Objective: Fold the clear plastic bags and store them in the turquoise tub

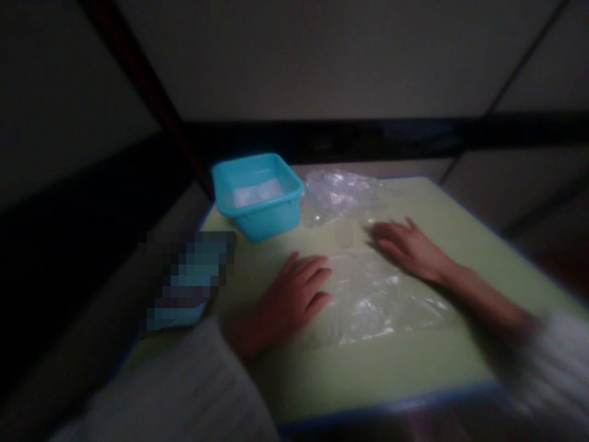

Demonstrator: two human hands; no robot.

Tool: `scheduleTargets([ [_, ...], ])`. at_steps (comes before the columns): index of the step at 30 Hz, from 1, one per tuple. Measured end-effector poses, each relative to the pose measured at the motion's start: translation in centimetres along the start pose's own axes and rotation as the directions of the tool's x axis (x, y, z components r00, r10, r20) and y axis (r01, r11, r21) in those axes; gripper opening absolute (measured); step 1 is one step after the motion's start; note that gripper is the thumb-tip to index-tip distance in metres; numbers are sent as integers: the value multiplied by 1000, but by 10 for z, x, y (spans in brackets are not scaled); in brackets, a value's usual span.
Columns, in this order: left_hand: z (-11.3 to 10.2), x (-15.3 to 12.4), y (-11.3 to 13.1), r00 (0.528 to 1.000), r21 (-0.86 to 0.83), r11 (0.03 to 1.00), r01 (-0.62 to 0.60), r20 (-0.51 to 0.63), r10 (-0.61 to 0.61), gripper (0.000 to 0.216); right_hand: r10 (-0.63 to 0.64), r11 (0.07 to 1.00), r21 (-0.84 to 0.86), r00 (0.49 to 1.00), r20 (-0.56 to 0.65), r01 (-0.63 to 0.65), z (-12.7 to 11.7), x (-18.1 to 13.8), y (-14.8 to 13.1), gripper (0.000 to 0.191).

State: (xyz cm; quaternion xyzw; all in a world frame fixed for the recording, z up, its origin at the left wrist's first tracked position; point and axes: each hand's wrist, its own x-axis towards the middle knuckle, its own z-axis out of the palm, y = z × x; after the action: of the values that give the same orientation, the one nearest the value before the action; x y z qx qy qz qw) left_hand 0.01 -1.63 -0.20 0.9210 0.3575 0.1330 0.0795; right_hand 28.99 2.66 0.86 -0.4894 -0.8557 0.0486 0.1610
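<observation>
A clear plastic bag (pixel 372 301) lies flat on the pale green table (pixel 368 368). My left hand (pixel 294 294) rests on the bag's left edge, fingers stretched out flat and pointing right. My right hand (pixel 405 248) lies flat on the bag's far right part, fingers extended toward the left; it is blurred by motion. Neither hand grips anything. Both forearms wear light sleeves.
A turquoise plastic tub (pixel 257 193) with something pale inside stands at the table's far left corner. Crumpled clear plastic bags (pixel 338 196) lie just right of it. A pixelated bluish object (pixel 184 279) sits at the left edge. The table has a blue rim; the surroundings are dark.
</observation>
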Motion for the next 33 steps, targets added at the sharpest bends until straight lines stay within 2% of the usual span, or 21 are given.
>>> scheduleTargets([
  [3, -1, 0, 1, 1000, -2, 1000, 0, -1, 0, 33, -144, 989, 43, 988, 54, 141, -2, -2, -6, 53],
  [6, -1, 0, 1, 1000, -5, 1000, -2, -4, 2, 33, -349, 936, 97, 927, 141, 338, 1, -6, -17, 65],
  [8, 0, 0, 0, 1000, -9, 1000, -2, -9, 2, 34, -413, 910, 104, 895, 171, 400, 5, -9, -21, 71],
  [14, 1, 0, 0, 1000, -4, 1000, -9, -14, 9, 33, -414, 910, 79, 882, 224, 407, 14, -13, -18, 82],
  [23, 0, 0, 0, 1000, 4, 1000, 7, -5, -7, 35, -413, 911, 83, 888, 201, 404, 11, -14, -20, 84],
  [27, 0, -1, 1, 1000, 2, 1000, -15, -5, 15, 49, -429, 903, 81, 886, 178, 421, 6, -15, -26, 82],
  [33, 2, -1, 4, 993, 20, 996, -84, 82, 82, 63, -457, 889, 84, 869, 189, 449, 12, -14, -31, 84],
])
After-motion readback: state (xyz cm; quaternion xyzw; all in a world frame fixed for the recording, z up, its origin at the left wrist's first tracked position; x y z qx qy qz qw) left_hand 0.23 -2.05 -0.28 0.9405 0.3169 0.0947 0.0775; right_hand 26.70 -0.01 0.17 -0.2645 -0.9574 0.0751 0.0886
